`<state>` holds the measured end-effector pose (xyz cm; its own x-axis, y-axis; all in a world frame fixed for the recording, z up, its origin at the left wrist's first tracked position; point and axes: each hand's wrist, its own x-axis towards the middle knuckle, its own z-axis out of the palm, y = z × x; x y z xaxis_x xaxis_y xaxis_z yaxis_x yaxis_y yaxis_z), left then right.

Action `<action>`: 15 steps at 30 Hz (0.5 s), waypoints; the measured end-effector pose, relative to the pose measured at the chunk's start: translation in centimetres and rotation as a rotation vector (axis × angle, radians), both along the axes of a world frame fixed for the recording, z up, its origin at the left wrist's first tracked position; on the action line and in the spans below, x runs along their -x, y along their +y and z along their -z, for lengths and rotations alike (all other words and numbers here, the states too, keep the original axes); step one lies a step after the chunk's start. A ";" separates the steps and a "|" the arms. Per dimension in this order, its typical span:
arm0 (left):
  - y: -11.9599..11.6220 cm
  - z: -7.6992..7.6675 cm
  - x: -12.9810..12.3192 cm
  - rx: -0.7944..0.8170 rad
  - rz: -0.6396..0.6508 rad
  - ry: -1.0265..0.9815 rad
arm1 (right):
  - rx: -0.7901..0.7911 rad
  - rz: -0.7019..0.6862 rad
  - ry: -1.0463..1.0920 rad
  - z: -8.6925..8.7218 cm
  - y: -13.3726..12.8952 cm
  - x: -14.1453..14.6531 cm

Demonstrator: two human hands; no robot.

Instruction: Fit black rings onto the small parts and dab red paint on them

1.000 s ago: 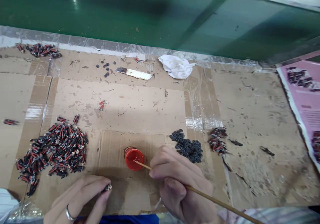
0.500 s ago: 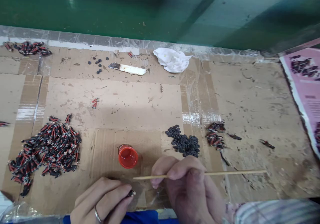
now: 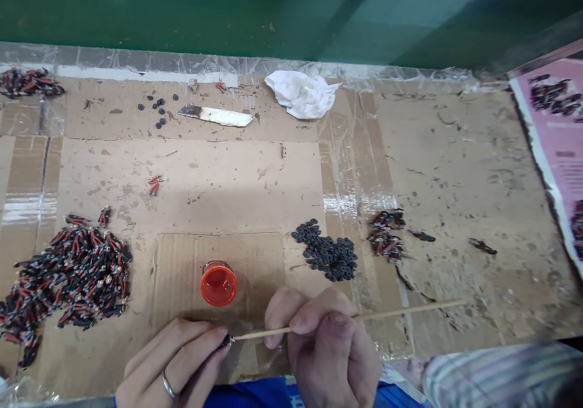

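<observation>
Between thumb and fingertips, my left hand (image 3: pixel 175 362) pinches a small black part (image 3: pixel 226 339) with a pale metallic end. My right hand (image 3: pixel 325 341) grips a thin wooden stick (image 3: pixel 410 310); its left tip meets the exposed end of that part. Just above my hands stands a small red cup (image 3: pixel 219 284), its mouth facing up. A big pile of black-and-red parts (image 3: pixel 86 271) lies at the left. Behind my right hand is a heap of black rings (image 3: pixel 328 253).
Cardboard (image 3: pixel 228 183) covers the table. Toward the back lie a blade with white wrapping (image 3: pixel 223 116), loose black rings (image 3: pixel 158 125) and a crumpled white tissue (image 3: pixel 303 95). More dark parts (image 3: pixel 386 234) sit to the right, near a pink sheet (image 3: pixel 558 147).
The stick's left tip has come down and left onto the part in my left hand. The whole scene has shifted left in view.
</observation>
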<state>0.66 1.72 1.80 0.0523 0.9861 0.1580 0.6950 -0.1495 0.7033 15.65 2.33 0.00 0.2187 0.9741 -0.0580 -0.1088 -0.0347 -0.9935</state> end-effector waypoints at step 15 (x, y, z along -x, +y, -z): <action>-1.5 1.6 1.0 -0.074 0.136 0.097 | 0.052 -0.750 -0.394 -3.8 2.1 -4.1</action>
